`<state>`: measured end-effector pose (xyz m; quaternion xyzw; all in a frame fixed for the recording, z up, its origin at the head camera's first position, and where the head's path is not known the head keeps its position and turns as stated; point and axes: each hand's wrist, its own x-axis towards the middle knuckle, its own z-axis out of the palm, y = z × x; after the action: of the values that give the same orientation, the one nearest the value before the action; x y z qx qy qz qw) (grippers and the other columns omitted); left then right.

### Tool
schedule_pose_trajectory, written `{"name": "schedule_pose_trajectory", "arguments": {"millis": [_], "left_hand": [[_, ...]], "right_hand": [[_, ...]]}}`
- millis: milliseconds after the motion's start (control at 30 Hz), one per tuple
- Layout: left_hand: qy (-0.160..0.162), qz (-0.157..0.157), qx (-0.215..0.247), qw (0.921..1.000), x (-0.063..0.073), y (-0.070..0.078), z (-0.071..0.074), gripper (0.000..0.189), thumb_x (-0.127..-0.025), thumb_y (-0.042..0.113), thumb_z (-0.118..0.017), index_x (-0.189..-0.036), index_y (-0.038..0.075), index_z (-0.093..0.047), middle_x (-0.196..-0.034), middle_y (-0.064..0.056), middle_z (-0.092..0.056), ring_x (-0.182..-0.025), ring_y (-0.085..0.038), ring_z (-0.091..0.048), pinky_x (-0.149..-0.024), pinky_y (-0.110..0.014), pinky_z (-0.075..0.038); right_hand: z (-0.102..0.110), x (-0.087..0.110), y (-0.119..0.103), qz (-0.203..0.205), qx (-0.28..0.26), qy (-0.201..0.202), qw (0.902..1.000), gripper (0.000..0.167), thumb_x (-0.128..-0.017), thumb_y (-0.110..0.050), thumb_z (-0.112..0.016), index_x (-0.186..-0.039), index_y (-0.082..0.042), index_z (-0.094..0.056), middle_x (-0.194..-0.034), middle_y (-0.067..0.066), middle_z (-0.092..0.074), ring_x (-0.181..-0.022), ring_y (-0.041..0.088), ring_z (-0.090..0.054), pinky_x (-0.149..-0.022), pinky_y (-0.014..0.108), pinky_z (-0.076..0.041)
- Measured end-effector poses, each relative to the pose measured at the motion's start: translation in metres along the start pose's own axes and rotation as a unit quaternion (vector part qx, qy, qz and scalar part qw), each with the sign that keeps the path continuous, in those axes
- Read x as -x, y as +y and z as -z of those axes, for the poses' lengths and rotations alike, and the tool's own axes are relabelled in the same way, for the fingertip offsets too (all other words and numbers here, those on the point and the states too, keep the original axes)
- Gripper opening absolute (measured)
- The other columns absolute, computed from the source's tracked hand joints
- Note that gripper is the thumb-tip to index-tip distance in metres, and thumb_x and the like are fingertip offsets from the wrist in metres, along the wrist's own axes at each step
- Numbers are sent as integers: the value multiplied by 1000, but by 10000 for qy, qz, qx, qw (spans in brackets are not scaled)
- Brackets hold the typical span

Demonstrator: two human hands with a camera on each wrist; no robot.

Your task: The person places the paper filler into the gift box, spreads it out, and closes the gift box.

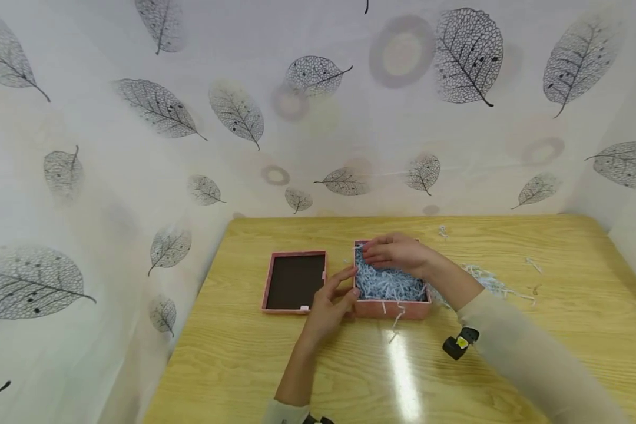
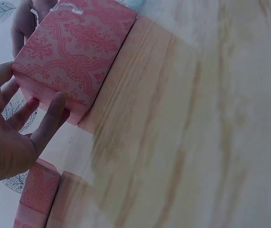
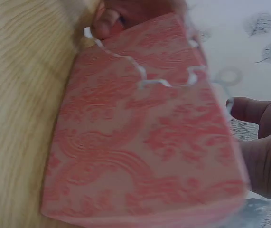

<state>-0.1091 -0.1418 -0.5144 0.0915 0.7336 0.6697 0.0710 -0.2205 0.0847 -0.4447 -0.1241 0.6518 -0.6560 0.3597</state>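
Note:
A pink patterned box [image 1: 392, 310], without its lid on, stands on the table, filled with pale blue shredded paper [image 1: 389, 284]. Against its left wall my left hand [image 1: 328, 306] rests with spread fingers, the fingertips [image 2: 57, 102] touching the side. My right hand [image 1: 400, 254] lies over the back part of the shredded paper, fingers stretched out to the left. Paper strands [image 3: 166, 83] dangle over the rim and down the outer wall in the right wrist view. Beside the box, to the left, lies its shallow pink lid [image 1: 267, 284], dark inside facing up.
Loose paper shreds [image 1: 487, 280] are heaped to the right of the box, behind the right forearm. Smaller scraps [image 1: 533, 264] lie farther right and near the back edge. A leaf-printed covering [image 1: 350, 135] rises behind the wooden table [image 1: 233, 365].

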Motion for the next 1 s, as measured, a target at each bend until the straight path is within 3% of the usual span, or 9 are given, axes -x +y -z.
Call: {"name": "schedule_pose_trajectory", "arguments": {"millis": [133, 300, 433, 533, 700, 867, 1000], "left_hand": [[-36, -1, 18, 10000, -1, -1, -2, 47, -107, 18, -65, -154, 22, -57, -164, 6, -46, -119, -32, -69, -74, -45, -66], [-99, -39, -62, 9999, -1, -1, -4, 48, -108, 18, -64, -154, 23, -56, -163, 9, -46, -120, -30, -69, -74, -45, -66], [-123, -88, -28, 9999, -1, -2, -5, 48, -108, 17, -63, -155, 21, -55, -163, 7, -46, -111, -30, -71, -73, -45, -66], [-83, -94, -8, 9999, -1, -2, -5, 48, -108, 17, -64, -155, 21, -56, -163, 6, -47, -114, -30, -71, -73, -45, -66], [-24, -57, -16, 10000, -1, -2, -2, 48, -107, 17, -65, -154, 22, -56, -163, 5, -48, -113, -31, -71, -73, -45, -66], [55, -1, -31, 10000, -1, -2, 0, 47, -107, 19, -65, -154, 23, -57, -162, 8, -48, -113, -29, -71, -73, -44, -66], [36, 41, -33, 10000, -1, -2, 1, 48, -107, 19, -66, -154, 22, -57, -162, 7, -48, -116, -31, -71, -73, -46, -66]], "right_hand": [[-3, -9, 13, -318, 207, 249, 9990, 50, -111, -11, -48, -149, 20, -40, -157, 37, -40, -149, 49, -36, -127, 58, -27], [-3, -9, 17, -556, 639, 445, 9954, 50, -110, -16, -53, -149, 16, -47, -159, 33, -40, -151, 50, -31, -125, 67, -20], [3, 3, 6, -383, 263, 209, 9987, 51, -112, -13, -47, -150, 20, -38, -158, 37, -38, -148, 50, -37, -126, 59, -27], [11, 18, -10, -164, -107, -2, 9998, 50, -114, -12, -43, -151, 22, -34, -155, 39, -40, -145, 50, -42, -125, 53, -33], [16, 39, -25, -125, -266, -166, 9994, 45, -113, -13, -46, -144, 19, -44, -141, 33, -56, -134, 45, -56, -118, 52, -44], [1, 38, -12, -422, -395, -532, 9969, 41, -113, -13, -46, -139, 19, -50, -132, 27, -63, -121, 36, -67, -110, 47, -53], [-14, 26, 8, -660, -366, -681, 9948, 38, -112, -10, -45, -134, 18, -55, -124, 25, -68, -113, 31, -70, -103, 43, -58]]}}
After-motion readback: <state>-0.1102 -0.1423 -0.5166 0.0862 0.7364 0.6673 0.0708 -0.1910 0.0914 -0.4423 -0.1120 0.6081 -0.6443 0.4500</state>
